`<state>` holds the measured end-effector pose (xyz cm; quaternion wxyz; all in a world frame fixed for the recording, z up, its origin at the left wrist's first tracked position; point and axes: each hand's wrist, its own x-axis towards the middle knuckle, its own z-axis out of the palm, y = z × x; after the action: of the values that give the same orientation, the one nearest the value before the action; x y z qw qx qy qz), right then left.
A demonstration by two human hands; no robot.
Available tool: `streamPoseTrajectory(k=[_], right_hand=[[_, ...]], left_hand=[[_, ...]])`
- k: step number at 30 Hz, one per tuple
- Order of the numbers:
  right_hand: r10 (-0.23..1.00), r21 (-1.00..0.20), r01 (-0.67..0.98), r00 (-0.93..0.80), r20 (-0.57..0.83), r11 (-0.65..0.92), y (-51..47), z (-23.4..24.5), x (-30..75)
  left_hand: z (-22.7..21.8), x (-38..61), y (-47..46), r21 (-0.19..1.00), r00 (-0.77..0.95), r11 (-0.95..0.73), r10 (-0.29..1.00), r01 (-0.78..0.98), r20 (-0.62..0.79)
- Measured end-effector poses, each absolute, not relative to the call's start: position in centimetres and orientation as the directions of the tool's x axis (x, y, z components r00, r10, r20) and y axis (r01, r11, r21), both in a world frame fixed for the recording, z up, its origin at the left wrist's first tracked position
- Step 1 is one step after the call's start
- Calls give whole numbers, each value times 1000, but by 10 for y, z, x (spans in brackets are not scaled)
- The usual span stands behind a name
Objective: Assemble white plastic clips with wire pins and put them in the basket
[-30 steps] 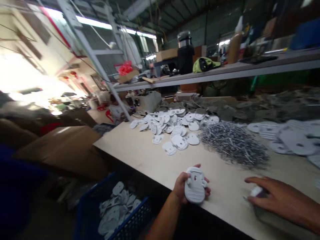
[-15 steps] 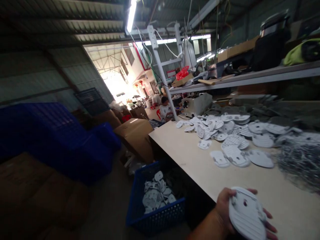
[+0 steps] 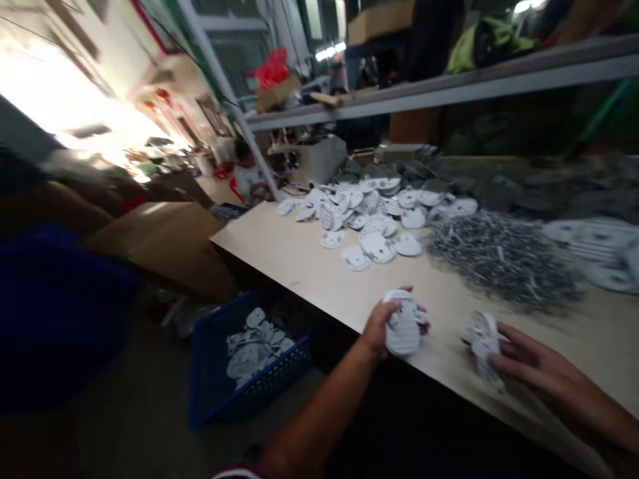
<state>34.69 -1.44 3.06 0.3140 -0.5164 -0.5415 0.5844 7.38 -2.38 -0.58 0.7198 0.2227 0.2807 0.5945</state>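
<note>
My left hand [image 3: 378, 327] is closed around a white oval ribbed plastic plate [image 3: 403, 324] with a small hole, held over the table's front edge. To the right, my right hand [image 3: 529, 359] grips another white plastic piece [image 3: 484, 342], tilted on edge and blurred by motion; its exact shape is hard to make out. Beyond both hands, a heap of similar white plates [image 3: 369, 206] lies on the pale table [image 3: 294, 266]. A tangled pile of small metal parts [image 3: 504, 256] sits behind my right hand.
A blue plastic crate [image 3: 249, 386] holding more white plates stands on the floor to the left. Cardboard boxes [image 3: 164, 239] are beside it. A shelf [image 3: 424, 93] runs above the table. A seated person [image 3: 247, 176] is in the background.
The view has turned right and closer to the table. My right hand has come into view holding a white piece. My left hand still holds its plate.
</note>
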Motion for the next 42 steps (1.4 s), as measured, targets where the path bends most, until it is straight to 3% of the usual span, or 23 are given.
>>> streamPoseTrajectory(k=[2, 5, 9, 17, 23, 34, 42], right_hand=[[878, -948, 65, -361, -313, -311, -22, 44, 343], [889, -962, -96, -415, -193, -254, -27, 51, 320], [901, -959, -188, -419, -117, -212, -36, 47, 303], [924, -979, -140, -374, -84, -146, -48, 43, 294], [959, -993, 82, -278, 59, 85, -65, 29, 280], [957, -995, -34, -278, -80, -93, -60, 56, 301], [946, -1000, -24, -323, 6, -2, -73, 47, 287]], left_hand=[[6, 77, -29, 702, 96, 144, 989, -698, -109], [15, 82, -33, 752, 88, 120, 993, -649, -83], [13, 87, -36, 807, 68, 89, 996, -584, -62], [7, 93, -42, 885, -10, -24, 1000, -466, 21], [13, 106, -56, 936, 28, -94, 994, -339, 110], [3, 97, -43, 895, -30, -109, 994, -433, 106], [20, 103, -52, 924, -19, -128, 991, -362, 129]])
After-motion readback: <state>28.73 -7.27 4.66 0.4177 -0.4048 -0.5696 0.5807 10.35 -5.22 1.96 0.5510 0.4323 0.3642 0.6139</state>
